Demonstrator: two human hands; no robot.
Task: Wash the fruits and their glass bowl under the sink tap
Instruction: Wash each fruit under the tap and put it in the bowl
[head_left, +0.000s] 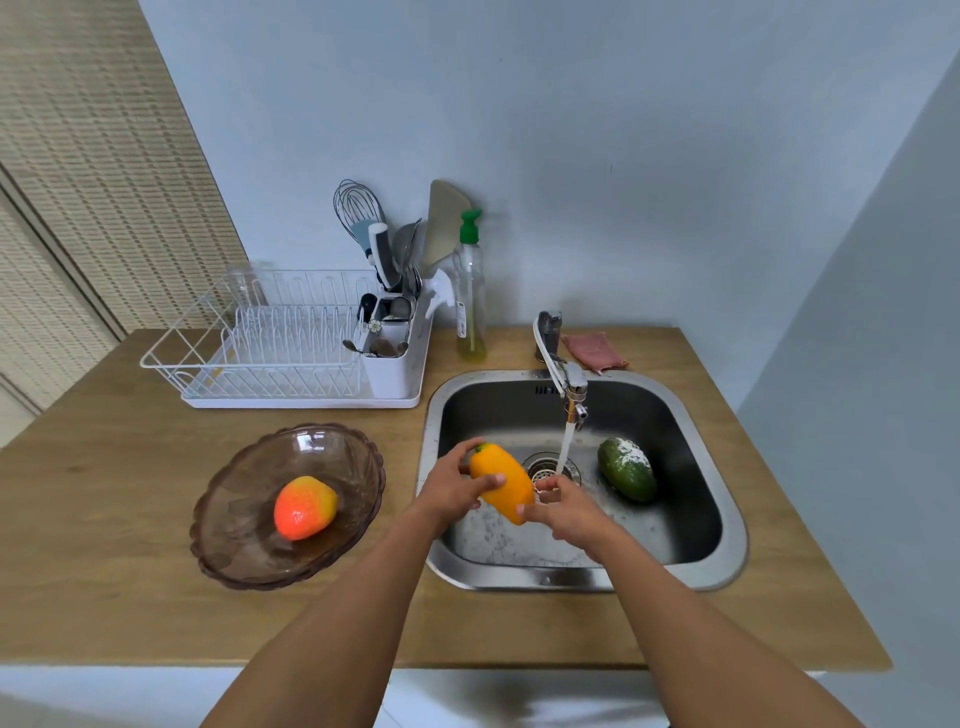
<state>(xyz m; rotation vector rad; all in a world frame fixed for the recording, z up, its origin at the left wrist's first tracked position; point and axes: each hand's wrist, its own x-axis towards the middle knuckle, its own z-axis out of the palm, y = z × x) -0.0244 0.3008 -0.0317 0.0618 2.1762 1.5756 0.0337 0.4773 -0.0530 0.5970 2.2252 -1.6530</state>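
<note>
Both hands (451, 486) around yellow fruit (502, 482)

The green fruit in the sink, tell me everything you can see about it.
The green fruit is dark green, oblong and smooth-skinned, with a white powdery or foamy patch on its upper end. It lies on its side on the floor of the steel sink, right of the drain and the running water stream, which misses it. Neither hand touches it; both hold the yellow fruit farther left.
</note>
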